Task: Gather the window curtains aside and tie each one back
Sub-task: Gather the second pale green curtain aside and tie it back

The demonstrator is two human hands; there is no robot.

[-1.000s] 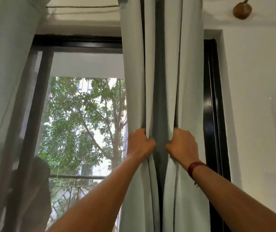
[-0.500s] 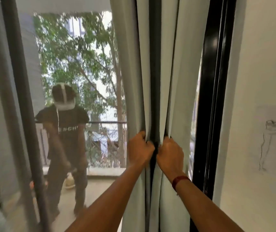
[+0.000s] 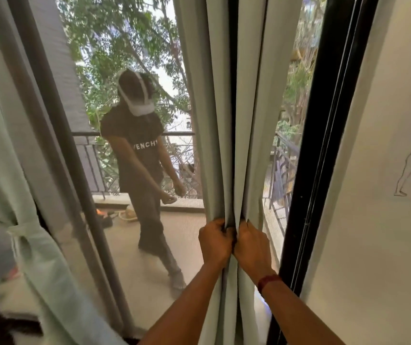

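Both the left hand and right hand clutch the bunched pale-green curtain at five o'clock, knuckles touching, fingers curled into its folds; a second curtain, tied back, hangs at nine o'clock.

I see daylight through the window, sky patches blown out. Soft, even light on wall. Left-edge curtain blurred; black frame bows from wide-angle distortion.

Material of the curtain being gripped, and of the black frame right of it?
The curtain looks like thick, matte, pale-green woven cloth: soft deep folds, little light through. The window frame looks like glossy black painted metal, perhaps: straight edges, long highlights.
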